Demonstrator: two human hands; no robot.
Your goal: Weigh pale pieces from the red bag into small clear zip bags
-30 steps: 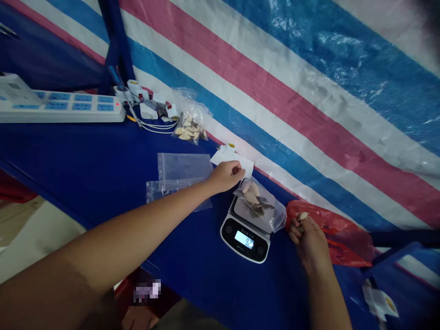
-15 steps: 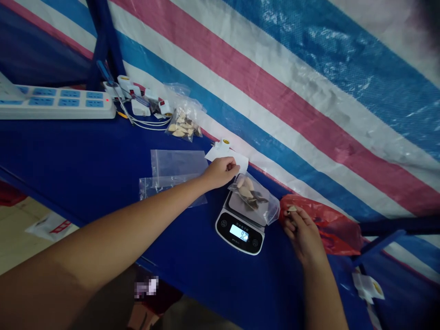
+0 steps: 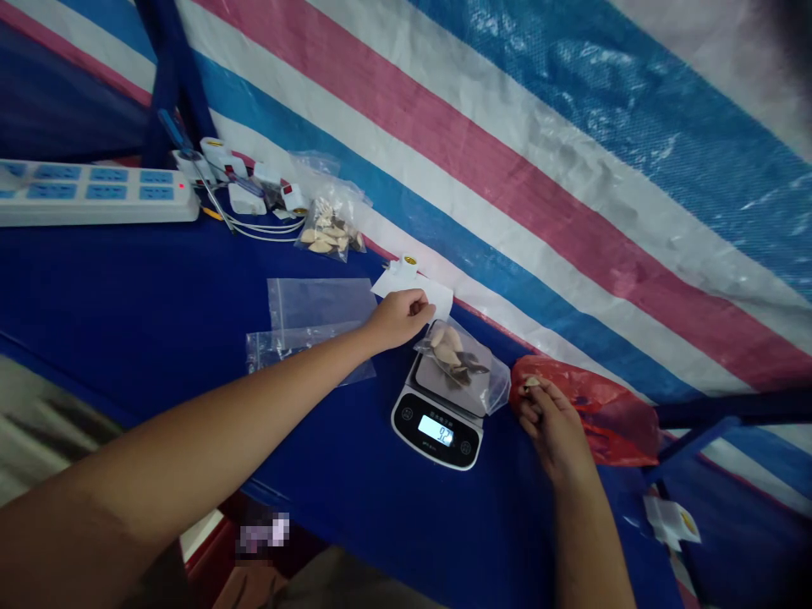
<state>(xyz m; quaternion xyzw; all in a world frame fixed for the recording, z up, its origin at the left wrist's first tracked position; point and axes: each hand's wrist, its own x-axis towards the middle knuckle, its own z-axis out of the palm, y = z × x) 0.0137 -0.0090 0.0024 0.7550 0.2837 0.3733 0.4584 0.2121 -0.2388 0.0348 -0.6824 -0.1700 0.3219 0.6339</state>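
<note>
Digits 9 and 2 on the display [image 3: 436,430] of the scale [image 3: 436,392]

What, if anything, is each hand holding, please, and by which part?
The right hand holds a pale piece by one end; for the left hand, I cannot tell.

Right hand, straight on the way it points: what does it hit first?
Probably the left end of the red bag. The right hand, pinching a pale piece, points up and left in the picture, with that end right behind its fingertips. Depth unclear; they may already touch.
</note>
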